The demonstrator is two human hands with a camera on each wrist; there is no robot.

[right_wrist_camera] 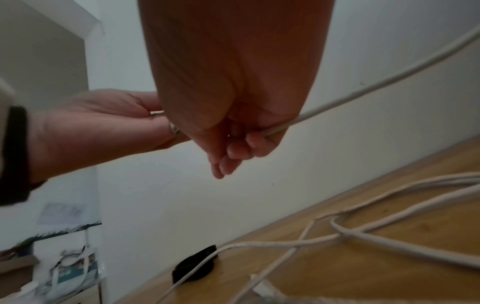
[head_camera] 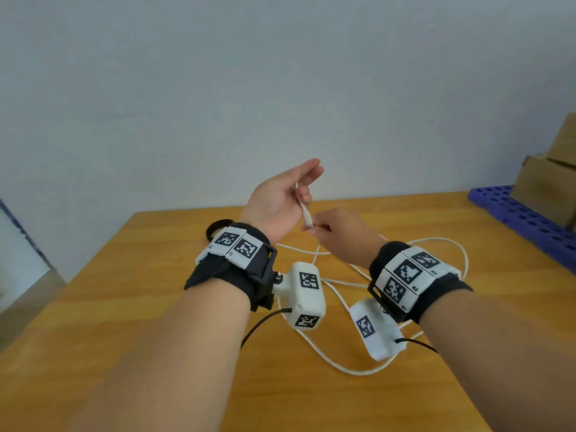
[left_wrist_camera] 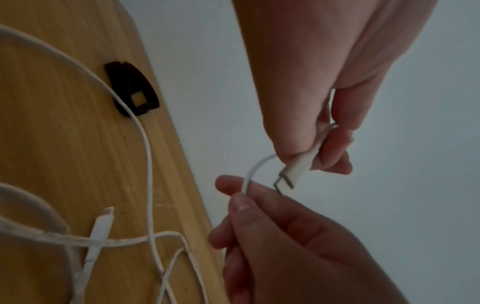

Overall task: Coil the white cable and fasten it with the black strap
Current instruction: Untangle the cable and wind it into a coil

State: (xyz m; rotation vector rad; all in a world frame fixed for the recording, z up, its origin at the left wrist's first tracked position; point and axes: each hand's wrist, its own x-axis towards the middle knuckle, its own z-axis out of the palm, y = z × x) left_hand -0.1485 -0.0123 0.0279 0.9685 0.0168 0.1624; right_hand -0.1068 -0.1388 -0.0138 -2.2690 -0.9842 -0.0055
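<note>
- From the head view, loose loops of the white cable (head_camera: 339,366) sprawl across the middle of the desk (head_camera: 156,353), nearest the person, running under both wrists and out toward the right edge.
- Above those loops the right hand (head_camera: 343,235) has its grip closed on the cable – the left wrist view shows thumb and forefinger pinching the cord (left_wrist_camera: 249,174) just behind the plug, which the head view blurs.
- The left hand (head_camera: 280,201) is raised, palm turned inward, its grip closed on the white plug (left_wrist_camera: 298,164); the left wrist view alone shows the metal tip jutting out below the fingers, almost touching the right hand.
- The right wrist view adds what the others hide: the cable (right_wrist_camera: 363,88) leaves the right fist and climbs away to the upper right, slack, while more strands cross on the desk below.
- Only the left wrist view shows the cable's other connector (left_wrist_camera: 100,228) lying flat among the crossed strands.
- Farthest off, the black strap (head_camera: 218,227) lies curled in a ring by the far edge of the desk – a strand of cable passes over it in both wrist views (left_wrist_camera: 135,92) (right_wrist_camera: 194,265).
- Beyond the right edge sit a blue perforated tray (head_camera: 523,213) and cardboard boxes (head_camera: 551,182).
</note>
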